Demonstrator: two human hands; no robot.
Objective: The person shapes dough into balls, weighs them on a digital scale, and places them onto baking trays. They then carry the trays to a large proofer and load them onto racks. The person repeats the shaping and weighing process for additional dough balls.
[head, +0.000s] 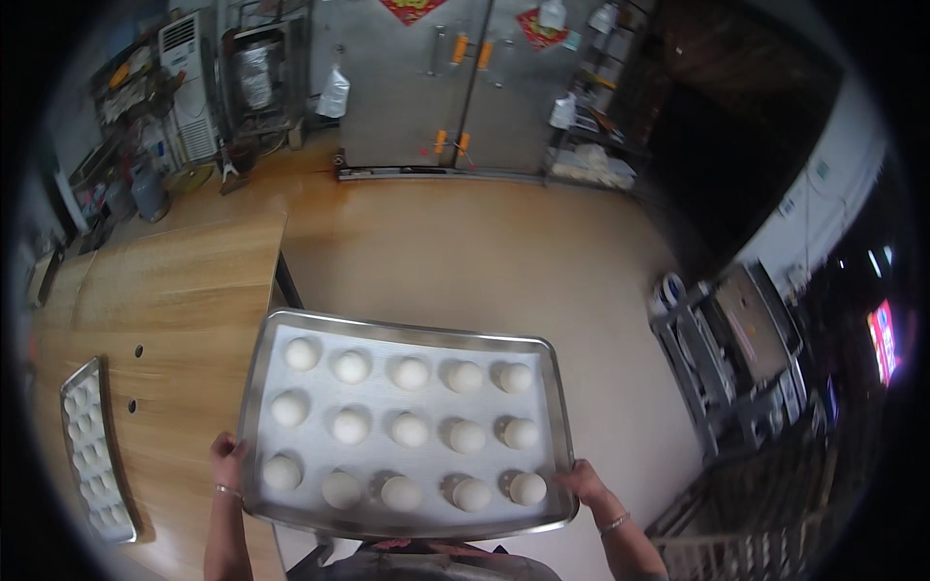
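Observation:
A metal baking tray is held up in front of my body, over the floor and close to the table's edge. My left hand grips its left rim and my right hand grips its right rim. Round white dough balls stand apart in rows on a pale liner inside the tray. Each wrist bears a bracelet. The fingers under the tray are hidden.
A wooden table is at the left, with a second tray of dough balls on it. Large metal doors stand across the floor. A grey cart is at the right, near a slatted rack.

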